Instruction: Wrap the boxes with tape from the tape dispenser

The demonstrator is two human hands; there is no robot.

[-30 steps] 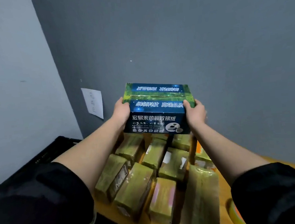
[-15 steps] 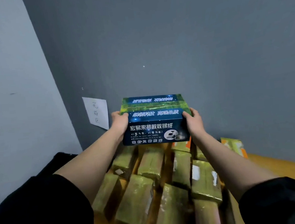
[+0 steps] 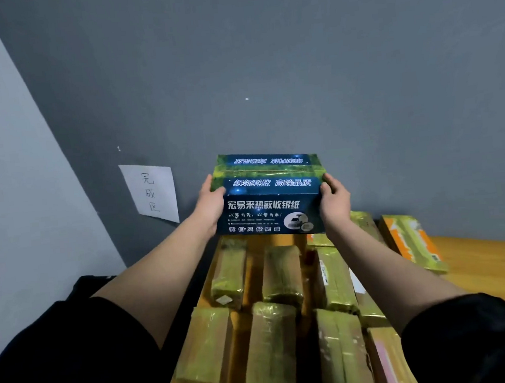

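grip: blue box (image 3: 272, 203) is held between left hand (image 3: 211, 207) and right hand (image 3: 334, 201), one hand clamped on each end, fingers curled round the far edges, thumbs on the near side.
box position: carried in the air, level, printed face toward the camera. Wall directly behind it, packed stack directly below it.
change: over the last second the box has been carried further out toward the wall and the view has tilted up. The handwritten paper sign (image 3: 150, 192) is now fully readable, left of the grip.
meaning: judged a drop-off. This box is taken as done and is being placed at the far end of the stack. Tape on it cannot be confirmed from this view.
below grip: wrapped parcels (image 3: 279, 273) in yellowish film, lying in rows on the wooden table (image 3: 489, 262), touching or just beside each other.
right of grip: one orange-printed box (image 3: 411, 243), set apart from the rows.
count: 1 blue box in hand. About 9 wrapped parcels visible, exact number uncertain where arms cover them. 1 orange-printed box. 1 sign.
tape dispenser: not in view.
next: a flat free spot is needed under the box before release. Risk: uneven parcel tops could let it tip.
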